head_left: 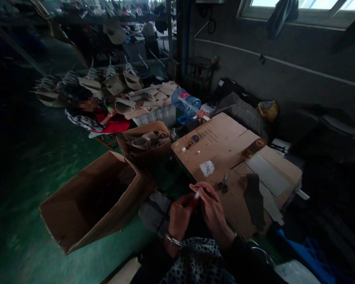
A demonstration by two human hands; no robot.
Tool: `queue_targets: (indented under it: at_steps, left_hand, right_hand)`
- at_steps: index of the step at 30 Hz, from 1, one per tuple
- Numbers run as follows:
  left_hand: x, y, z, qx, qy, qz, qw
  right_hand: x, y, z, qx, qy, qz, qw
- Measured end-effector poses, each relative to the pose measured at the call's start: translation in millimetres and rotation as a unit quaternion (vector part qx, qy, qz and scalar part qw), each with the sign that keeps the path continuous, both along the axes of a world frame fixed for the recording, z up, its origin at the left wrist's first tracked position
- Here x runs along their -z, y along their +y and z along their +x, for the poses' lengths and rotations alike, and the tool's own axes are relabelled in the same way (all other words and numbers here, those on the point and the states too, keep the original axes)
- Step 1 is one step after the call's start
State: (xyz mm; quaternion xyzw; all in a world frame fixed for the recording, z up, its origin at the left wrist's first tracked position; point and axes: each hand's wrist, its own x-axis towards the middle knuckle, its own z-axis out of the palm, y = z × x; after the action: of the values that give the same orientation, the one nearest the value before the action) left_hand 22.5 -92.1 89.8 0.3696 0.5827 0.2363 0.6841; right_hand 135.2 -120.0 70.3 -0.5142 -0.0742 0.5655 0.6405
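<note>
My left hand [180,215] is closed around a small red object with a white tip [197,195], perhaps a tube; its kind is not clear in the dim light. My right hand [210,203] meets it from the other side, fingers curled and pinching at the white end. Both hands are above my lap, at the near edge of a cardboard-covered table [213,134]. Just beyond them lie scissors [224,184] and a white label with handwriting [207,168]. To the right are a dark flat cut piece [253,205] and pale flat pieces [269,175].
A bottle of amber liquid [255,147] lies on the table near a small white cap [184,149]. Left stands an open carton [73,205], with another carton [148,152] of beige pieces behind. Farther back are a seated person [90,114] and a blue water jug [185,102].
</note>
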Motion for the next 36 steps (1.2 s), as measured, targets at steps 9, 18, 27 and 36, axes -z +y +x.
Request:
queue_targets:
  at_steps: [9,18,27,36]
  left_hand:
    - [-4.3,-17.1,-15.9,-0.017,-0.047,-0.073,0.996]
    - [-16.4,-35.1,-53.5,-0.043,-0.194,-0.157,0.967]
    - [-21.6,-65.7,-95.0,-0.07,-0.106,-0.16,0.979]
    - [-2.5,-97.0,-103.4,-0.015,-0.039,-0.034,0.999]
  right_hand:
    - [-1.1,-14.6,-5.2,-0.064,-0.04,-0.026,0.997]
    - [-23.6,-32.8,-18.2,-0.19,0.094,0.066,0.975]
    - [-50.9,-56.7,-39.6,-0.208,0.021,0.089,0.974]
    - [-30.4,-95.5,-58.0,-0.18,-0.059,0.047,0.981]
